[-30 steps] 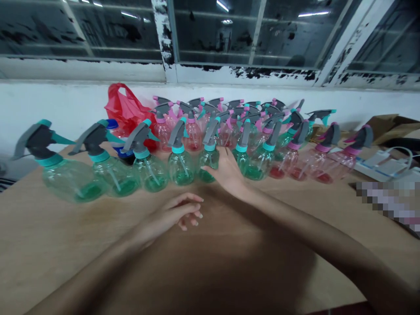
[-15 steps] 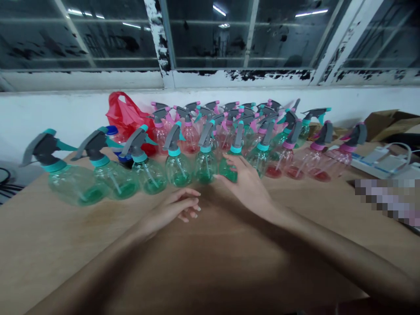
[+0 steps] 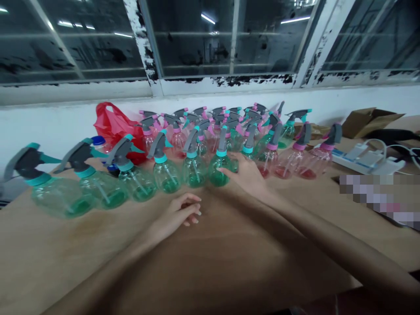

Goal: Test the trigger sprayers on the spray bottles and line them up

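Spray bottles with grey trigger heads stand in a front row. My right hand is at the row's middle, thumb and fingers apart. Its thumb overlaps the right side of a green spray bottle with a turquoise collar; whether they touch is unclear. The fingertips lie partly hidden between this bottle and the turquoise-collared spray bottle to its right, whose body the hand mostly covers. My left hand hovers in front of the row with loosely bent fingers, holding nothing. Closest to it is another green spray bottle.
Pink-collared bottles continue the row rightward, and several more bottles crowd behind. A red plastic bag sits back left. A white power strip and a brown cardboard box are at right on the wooden table.
The view has swung slightly right. My right hand has shifted right along the row, off the front of the middle green bottle. My left hand has barely changed pose.
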`<state>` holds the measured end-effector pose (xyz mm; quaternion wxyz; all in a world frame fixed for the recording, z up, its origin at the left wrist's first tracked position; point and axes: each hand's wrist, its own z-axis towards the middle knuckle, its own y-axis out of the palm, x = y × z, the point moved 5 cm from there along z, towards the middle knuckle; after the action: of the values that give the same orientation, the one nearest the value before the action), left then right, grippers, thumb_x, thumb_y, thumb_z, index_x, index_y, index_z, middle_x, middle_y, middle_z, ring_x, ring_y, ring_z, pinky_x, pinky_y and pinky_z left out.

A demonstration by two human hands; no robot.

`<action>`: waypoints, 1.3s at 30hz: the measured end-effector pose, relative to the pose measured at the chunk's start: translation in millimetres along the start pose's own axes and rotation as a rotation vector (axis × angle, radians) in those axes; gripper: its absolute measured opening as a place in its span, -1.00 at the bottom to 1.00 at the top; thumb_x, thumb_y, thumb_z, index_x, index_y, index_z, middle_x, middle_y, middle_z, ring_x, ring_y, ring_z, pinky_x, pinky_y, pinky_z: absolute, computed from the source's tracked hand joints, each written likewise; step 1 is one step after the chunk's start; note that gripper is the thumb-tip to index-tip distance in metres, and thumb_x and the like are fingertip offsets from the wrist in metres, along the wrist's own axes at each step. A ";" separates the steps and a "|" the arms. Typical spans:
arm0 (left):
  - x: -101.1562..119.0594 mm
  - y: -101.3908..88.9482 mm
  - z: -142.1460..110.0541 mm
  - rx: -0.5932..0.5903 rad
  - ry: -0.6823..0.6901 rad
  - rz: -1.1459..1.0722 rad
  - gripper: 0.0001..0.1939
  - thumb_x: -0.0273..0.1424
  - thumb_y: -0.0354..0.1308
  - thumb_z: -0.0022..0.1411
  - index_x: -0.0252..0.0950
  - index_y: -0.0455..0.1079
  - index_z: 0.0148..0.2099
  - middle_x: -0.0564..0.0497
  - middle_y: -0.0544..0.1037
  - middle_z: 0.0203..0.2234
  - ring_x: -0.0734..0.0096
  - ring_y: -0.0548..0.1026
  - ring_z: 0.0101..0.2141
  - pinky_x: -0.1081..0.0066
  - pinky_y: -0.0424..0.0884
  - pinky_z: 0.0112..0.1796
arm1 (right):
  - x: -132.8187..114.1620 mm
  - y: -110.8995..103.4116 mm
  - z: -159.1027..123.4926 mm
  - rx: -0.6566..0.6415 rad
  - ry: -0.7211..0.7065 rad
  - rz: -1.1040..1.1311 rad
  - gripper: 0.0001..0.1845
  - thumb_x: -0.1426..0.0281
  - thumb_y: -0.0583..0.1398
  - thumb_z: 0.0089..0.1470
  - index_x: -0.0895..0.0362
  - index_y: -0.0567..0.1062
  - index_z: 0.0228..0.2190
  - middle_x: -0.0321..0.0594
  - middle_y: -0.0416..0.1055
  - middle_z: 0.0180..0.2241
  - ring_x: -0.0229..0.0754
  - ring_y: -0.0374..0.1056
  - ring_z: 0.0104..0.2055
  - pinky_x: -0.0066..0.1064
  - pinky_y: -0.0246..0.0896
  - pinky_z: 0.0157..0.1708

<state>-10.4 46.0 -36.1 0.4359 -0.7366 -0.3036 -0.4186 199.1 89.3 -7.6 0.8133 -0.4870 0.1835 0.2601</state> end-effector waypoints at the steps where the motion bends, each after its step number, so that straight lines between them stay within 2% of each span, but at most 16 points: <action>1: -0.9 -1.8 -2.4 0.040 0.020 0.018 -0.79 -0.27 0.06 0.15 -0.23 0.28 -0.18 0.06 0.46 -0.41 0.40 0.48 -0.45 0.43 0.36 -0.45 | -1.4 3.0 2.6 -0.005 0.013 -0.008 -0.33 0.09 0.18 -0.02 0.22 0.26 0.04 0.06 0.39 -0.07 0.10 0.36 -0.08 -0.09 0.29 -0.18; 6: 0.5 -8.1 -12.9 0.148 0.150 0.123 -0.77 -0.23 0.03 0.21 -0.19 0.26 -0.11 0.06 0.44 -0.37 0.36 0.47 -0.40 0.38 0.35 -0.38 | -5.9 14.4 11.3 -0.033 0.070 -0.060 -0.20 0.02 0.17 -0.05 0.31 0.20 0.07 0.18 0.38 -0.07 0.21 0.37 -0.10 -0.03 0.30 -0.22; 14: 21.5 1.6 -21.4 0.214 0.287 0.200 -0.80 -0.21 0.01 0.24 -0.17 0.28 -0.14 0.07 0.46 -0.38 0.33 0.50 -0.39 0.36 0.38 -0.36 | -6.6 13.7 5.9 -0.069 0.071 -0.118 -0.32 0.03 0.13 -0.01 0.23 0.25 0.02 0.14 0.34 -0.05 0.19 0.39 -0.17 -0.05 0.30 -0.31; 18: 33.3 5.2 -17.0 0.289 0.365 0.175 -0.75 -0.21 0.08 0.20 -0.20 0.28 -0.11 0.02 0.46 -0.33 0.28 0.49 -0.30 0.29 0.40 -0.30 | -10.6 4.2 -14.1 -0.081 0.061 -0.151 -0.33 -0.04 0.10 -0.03 0.21 0.29 -0.05 0.08 0.37 -0.11 0.14 0.41 -0.25 -0.11 0.30 -0.39; 22: 46.8 11.7 -6.1 0.337 0.453 0.141 -0.62 -0.21 0.15 0.14 -0.20 0.20 -0.02 -0.05 0.41 -0.15 0.24 0.44 -0.11 0.25 0.39 -0.15 | -17.1 -6.0 -41.6 -0.076 0.020 -0.210 -0.36 -0.07 0.07 -0.03 0.19 0.30 -0.12 0.00 0.38 -0.19 0.06 0.41 -0.30 -0.23 0.26 -0.45; 25: 57.3 20.0 -1.6 0.304 0.490 0.147 -0.47 -0.20 0.20 0.09 -0.17 0.15 0.07 -0.10 0.33 0.03 0.18 0.36 0.01 0.18 0.34 -0.04 | -25.6 -10.4 -62.9 -0.082 -0.044 -0.276 -0.38 -0.09 0.02 0.00 0.20 0.32 -0.18 -0.03 0.37 -0.20 -0.01 0.40 -0.33 -0.30 0.22 -0.51; 28: 68.3 29.0 -5.5 0.258 0.530 0.199 -0.38 -0.22 0.22 0.08 -0.17 0.09 0.14 -0.13 0.28 0.11 0.12 0.32 0.05 0.08 0.25 0.03 | -36.2 -13.6 -81.1 -0.083 -0.109 -0.269 -0.28 -0.19 -0.05 -0.04 0.20 0.35 -0.21 -0.02 0.36 -0.22 -0.02 0.40 -0.34 -0.29 0.23 -0.53; 32: 79.2 37.2 -17.2 0.240 0.553 0.175 -0.39 -0.28 0.23 0.07 -0.24 0.10 0.12 -0.14 0.38 0.00 0.12 0.41 -0.05 0.13 0.36 -0.07 | -51.5 -16.5 -96.9 -0.075 -0.214 -0.200 -0.22 -0.26 -0.05 -0.12 0.20 0.38 -0.27 -0.03 0.37 -0.27 0.03 0.35 -0.22 -0.24 0.30 -0.41; 36: 83.4 44.0 -26.4 0.189 0.608 0.094 -0.57 -0.33 0.18 0.13 -0.23 0.19 0.04 -0.06 0.46 -0.14 0.25 0.46 -0.16 0.28 0.40 -0.16 | -61.9 -13.5 -104.3 -0.090 -0.309 -0.112 -0.20 -0.24 0.01 -0.15 0.23 0.38 -0.24 -0.03 0.37 -0.30 0.02 0.32 -0.19 -0.16 0.28 -0.23; 39: 79.7 45.0 -27.2 0.222 0.613 0.092 -0.69 -0.38 0.13 0.16 -0.23 0.24 -0.03 0.01 0.47 -0.24 0.34 0.47 -0.28 0.32 0.41 -0.23 | -65.1 -7.3 -105.6 -0.127 -0.335 -0.041 -0.20 -0.21 0.07 -0.15 0.26 0.36 -0.19 -0.03 0.36 -0.30 -0.01 0.31 -0.20 -0.19 0.27 -0.19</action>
<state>53.7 8.6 24.0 0.6030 -0.5371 -0.1685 -0.5652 146.8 -23.2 -15.0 0.8053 -0.4908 0.0185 0.3319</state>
